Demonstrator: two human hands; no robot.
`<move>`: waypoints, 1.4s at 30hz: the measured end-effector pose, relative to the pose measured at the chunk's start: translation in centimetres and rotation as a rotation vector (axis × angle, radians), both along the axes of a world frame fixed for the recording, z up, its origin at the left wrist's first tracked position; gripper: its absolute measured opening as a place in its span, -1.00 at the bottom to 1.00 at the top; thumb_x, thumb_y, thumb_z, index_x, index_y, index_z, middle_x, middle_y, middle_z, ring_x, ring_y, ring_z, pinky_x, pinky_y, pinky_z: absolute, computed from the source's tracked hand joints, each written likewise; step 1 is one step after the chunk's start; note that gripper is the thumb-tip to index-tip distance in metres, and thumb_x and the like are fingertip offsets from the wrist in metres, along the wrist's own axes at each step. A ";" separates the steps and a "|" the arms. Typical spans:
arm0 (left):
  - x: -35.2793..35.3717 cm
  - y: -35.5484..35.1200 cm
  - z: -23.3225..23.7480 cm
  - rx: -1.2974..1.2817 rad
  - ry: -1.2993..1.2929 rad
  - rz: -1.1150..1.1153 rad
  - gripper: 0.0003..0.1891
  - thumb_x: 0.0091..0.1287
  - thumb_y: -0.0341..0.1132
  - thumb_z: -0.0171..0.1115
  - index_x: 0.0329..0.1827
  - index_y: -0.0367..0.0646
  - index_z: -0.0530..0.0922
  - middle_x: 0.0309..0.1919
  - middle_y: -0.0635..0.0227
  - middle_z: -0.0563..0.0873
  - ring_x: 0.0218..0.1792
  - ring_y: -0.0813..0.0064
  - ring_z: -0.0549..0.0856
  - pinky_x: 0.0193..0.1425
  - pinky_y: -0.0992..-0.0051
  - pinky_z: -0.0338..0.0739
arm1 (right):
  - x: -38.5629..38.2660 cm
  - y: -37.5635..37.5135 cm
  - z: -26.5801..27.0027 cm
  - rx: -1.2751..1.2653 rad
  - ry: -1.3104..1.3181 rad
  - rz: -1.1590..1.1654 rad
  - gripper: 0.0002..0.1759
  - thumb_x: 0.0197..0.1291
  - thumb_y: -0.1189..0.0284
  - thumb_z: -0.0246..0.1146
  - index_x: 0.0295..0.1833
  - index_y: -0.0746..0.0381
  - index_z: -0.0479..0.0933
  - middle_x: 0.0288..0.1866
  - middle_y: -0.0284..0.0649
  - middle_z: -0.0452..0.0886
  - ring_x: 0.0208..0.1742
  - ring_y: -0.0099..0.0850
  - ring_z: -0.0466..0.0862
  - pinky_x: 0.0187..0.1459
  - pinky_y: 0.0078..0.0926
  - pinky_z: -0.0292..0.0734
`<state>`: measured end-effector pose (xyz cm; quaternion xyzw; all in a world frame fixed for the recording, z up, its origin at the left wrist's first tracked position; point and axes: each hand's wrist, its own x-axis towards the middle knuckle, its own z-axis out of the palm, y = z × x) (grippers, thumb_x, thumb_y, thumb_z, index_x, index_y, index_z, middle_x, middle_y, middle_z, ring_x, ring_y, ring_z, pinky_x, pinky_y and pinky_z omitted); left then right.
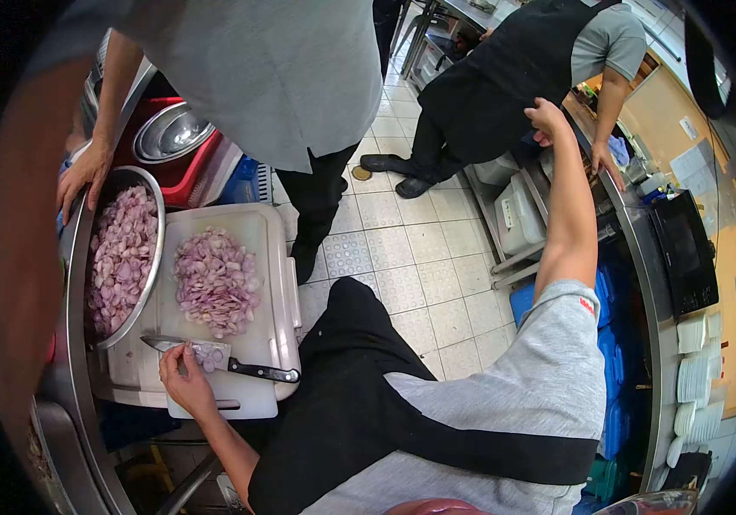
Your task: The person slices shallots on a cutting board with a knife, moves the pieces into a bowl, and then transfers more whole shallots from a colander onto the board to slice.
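Note:
My left hand (pixel 186 382) is at the cutting board (pixel 252 405), its thumb and fingers curled together at the blade of a knife (pixel 265 371). I cannot make out what, if anything, the fingertips pinch. The knife lies flat, black handle to the right and free of any hand, with some shallot slices (pixel 210 354) on its blade. Just beyond it on the board is a heap of sliced shallots (pixel 218 281). To the left, a metal bowl (pixel 158 249) holds many more slices. My right hand (pixel 546 120) is raised far from the board, fingers curled in, with nothing visible in them.
A person in grey (pixel 248 77) stands across the board, one hand (pixel 86 176) near the bowl's rim. Another person in a black apron (pixel 514 77) leans by the right counter. Metal bowls (pixel 175 133) sit in a red bin (pixel 181 184). Stacked white containers (pixel 694 378) line the right counter.

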<state>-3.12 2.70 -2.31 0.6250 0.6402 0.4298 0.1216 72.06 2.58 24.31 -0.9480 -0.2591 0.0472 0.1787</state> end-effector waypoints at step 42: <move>0.0 -0.2 0.1 0.012 -0.051 -0.006 -0.88 0.33 -0.43 0.27 -0.18 -0.33 0.64 -0.13 0.18 0.67 -0.08 0.23 0.64 0.08 0.34 0.52 | -14.5 10.6 -24.0 -0.358 0.099 0.547 -0.76 0.21 0.39 0.17 -0.10 0.29 0.61 -0.28 0.05 0.73 -0.52 -0.16 0.75 -0.54 -0.18 0.68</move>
